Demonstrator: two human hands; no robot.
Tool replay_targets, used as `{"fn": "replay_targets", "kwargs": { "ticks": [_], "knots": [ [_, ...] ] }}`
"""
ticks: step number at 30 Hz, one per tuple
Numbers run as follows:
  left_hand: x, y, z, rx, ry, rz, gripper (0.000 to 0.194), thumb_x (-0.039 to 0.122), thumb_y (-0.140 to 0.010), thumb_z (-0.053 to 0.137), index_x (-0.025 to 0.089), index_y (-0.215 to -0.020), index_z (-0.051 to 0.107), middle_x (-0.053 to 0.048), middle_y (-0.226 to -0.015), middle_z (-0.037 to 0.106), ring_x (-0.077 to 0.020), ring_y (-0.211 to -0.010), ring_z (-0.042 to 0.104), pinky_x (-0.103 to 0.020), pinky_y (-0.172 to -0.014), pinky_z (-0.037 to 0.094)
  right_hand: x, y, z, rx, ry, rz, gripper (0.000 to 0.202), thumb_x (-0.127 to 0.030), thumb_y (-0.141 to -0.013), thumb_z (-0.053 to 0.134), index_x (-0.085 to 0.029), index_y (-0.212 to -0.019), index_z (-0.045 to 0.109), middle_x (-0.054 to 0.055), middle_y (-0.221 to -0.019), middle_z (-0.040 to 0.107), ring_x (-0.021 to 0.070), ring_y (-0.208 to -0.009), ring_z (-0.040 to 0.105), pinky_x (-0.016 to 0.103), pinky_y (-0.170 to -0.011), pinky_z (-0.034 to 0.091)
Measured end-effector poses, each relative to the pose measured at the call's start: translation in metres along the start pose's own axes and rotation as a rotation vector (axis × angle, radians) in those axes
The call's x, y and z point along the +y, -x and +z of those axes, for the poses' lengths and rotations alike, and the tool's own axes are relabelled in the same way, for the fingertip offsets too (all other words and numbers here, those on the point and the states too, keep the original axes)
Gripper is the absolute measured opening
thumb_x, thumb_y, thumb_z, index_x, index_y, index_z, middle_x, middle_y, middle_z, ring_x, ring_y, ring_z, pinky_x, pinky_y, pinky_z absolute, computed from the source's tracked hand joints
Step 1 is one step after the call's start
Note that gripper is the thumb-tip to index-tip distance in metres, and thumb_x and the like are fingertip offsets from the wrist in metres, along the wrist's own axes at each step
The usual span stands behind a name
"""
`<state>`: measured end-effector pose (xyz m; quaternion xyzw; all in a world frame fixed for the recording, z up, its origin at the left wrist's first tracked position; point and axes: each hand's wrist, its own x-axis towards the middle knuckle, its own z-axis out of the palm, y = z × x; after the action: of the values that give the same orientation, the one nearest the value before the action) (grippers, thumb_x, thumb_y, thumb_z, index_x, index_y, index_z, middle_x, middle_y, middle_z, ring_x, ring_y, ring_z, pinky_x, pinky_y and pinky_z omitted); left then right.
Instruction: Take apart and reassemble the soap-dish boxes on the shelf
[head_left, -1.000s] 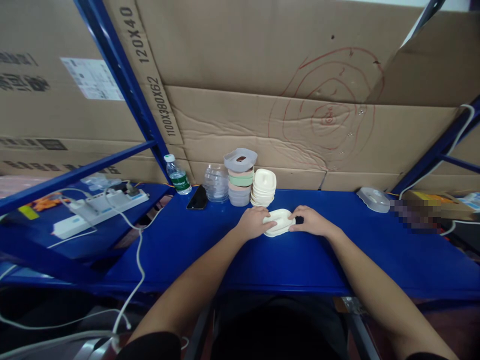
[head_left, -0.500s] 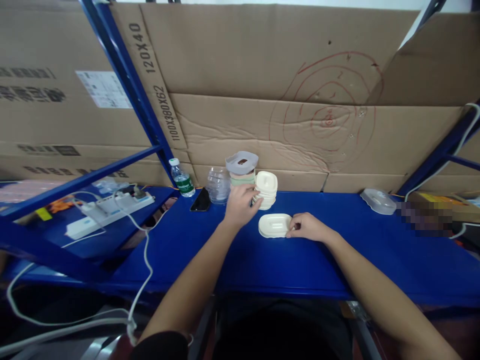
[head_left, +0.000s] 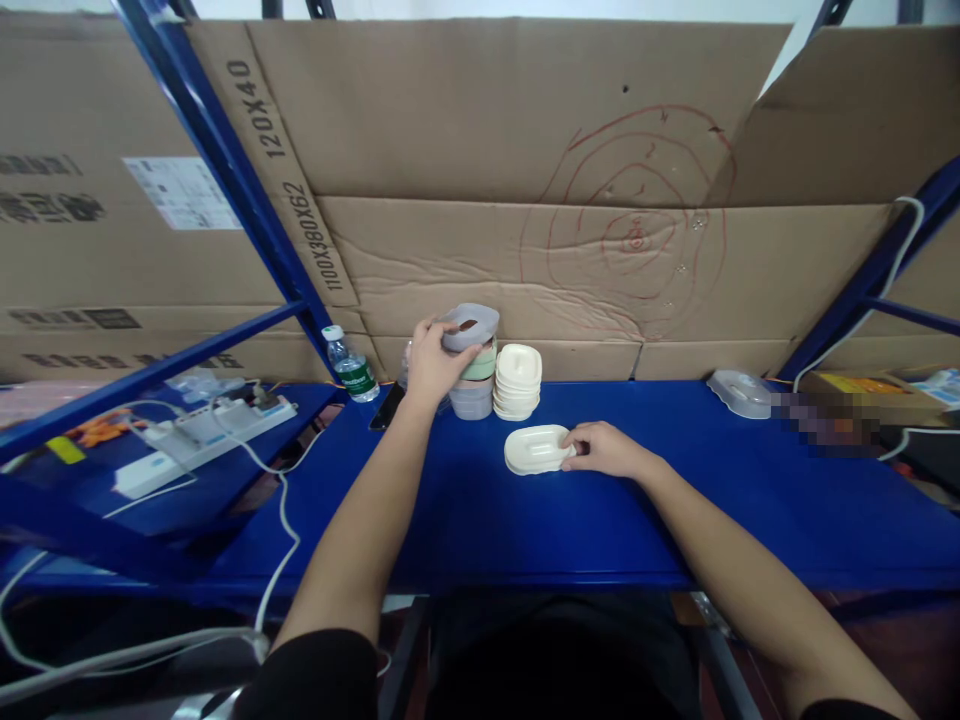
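Note:
My right hand (head_left: 606, 452) pinches the right end of a cream oval plastic dish (head_left: 534, 448), which rests on the blue table. Further back, my left hand (head_left: 436, 362) has its thumb and fingers on the rim of a lilac-grey plastic dish (head_left: 472, 328), at the top of a pile. Below that dish are a light green piece (head_left: 480, 362) and lilac ones (head_left: 472, 400), partly covered by the hand. Just right of the pile stands a stack of cream dishes (head_left: 519, 372). Clear plastic cups behind my left hand are mostly hidden.
A water bottle (head_left: 352, 366) and a black phone (head_left: 387, 408) stand and lie at the back left. Further left are a white power strip (head_left: 202, 445) and loose cables. A clear plastic piece (head_left: 741, 393) lies at the back right. Cardboard (head_left: 465, 250) walls the back.
My left hand has moved left from beside the cream stack to the lilac-grey dish and taken hold of its rim. My right hand stays on the cream dish. The camera view has shifted slightly.

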<state>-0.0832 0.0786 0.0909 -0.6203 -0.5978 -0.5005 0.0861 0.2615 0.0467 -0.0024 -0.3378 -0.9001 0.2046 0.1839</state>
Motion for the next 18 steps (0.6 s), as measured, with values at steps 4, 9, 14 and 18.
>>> {"fn": "replay_targets", "kwargs": {
  "ticks": [4, 9, 14, 18],
  "knots": [
    [-0.001, 0.001, -0.004, 0.173, 0.048, 0.061, 0.040, 0.040, -0.073, 0.084, 0.021, -0.104, 0.067, -0.015, -0.140, 0.058, -0.0312, -0.136, 0.056, -0.047, -0.113, 0.046, 0.001, 0.000, 0.001, -0.008, 0.014, 0.003, 0.035, -0.049, -0.082, 0.083, -0.022, -0.103, 0.079, 0.003, -0.085, 0.070, 0.0170, -0.073, 0.065, 0.028, -0.069, 0.045],
    [0.007, 0.026, -0.017, 0.320, 0.207, 0.161, 0.050, 0.056, -0.079, 0.078, 0.020, -0.111, 0.065, -0.016, -0.150, 0.051, -0.0312, -0.139, 0.052, -0.046, -0.109, 0.048, -0.002, 0.001, -0.001, -0.025, -0.015, -0.015, 0.034, -0.051, -0.080, 0.084, -0.021, -0.096, 0.080, 0.003, -0.085, 0.071, 0.0171, -0.073, 0.066, 0.028, -0.069, 0.046],
    [0.012, 0.073, -0.001, 0.222, 0.573, 0.066, 0.065, 0.081, -0.086, 0.054, 0.019, -0.099, 0.064, -0.013, -0.113, 0.070, -0.0277, -0.107, 0.068, -0.040, -0.087, 0.057, -0.005, 0.001, -0.009, 0.201, -0.073, -0.040, 0.051, -0.057, -0.085, 0.078, -0.020, -0.120, 0.075, 0.003, -0.083, 0.071, 0.0181, -0.072, 0.064, 0.031, -0.072, 0.049],
    [0.020, 0.101, 0.027, -0.155, 0.782, -0.122, 0.073, 0.087, -0.085, 0.048, 0.017, -0.094, 0.066, -0.004, -0.073, 0.065, -0.0183, -0.066, 0.064, -0.031, -0.060, 0.053, -0.011, 0.003, -0.014, 0.424, -0.149, -0.016, 0.072, -0.064, -0.085, 0.074, -0.021, -0.141, 0.062, 0.008, -0.102, 0.072, 0.0194, -0.077, 0.065, 0.036, -0.077, 0.054]
  ]
}}
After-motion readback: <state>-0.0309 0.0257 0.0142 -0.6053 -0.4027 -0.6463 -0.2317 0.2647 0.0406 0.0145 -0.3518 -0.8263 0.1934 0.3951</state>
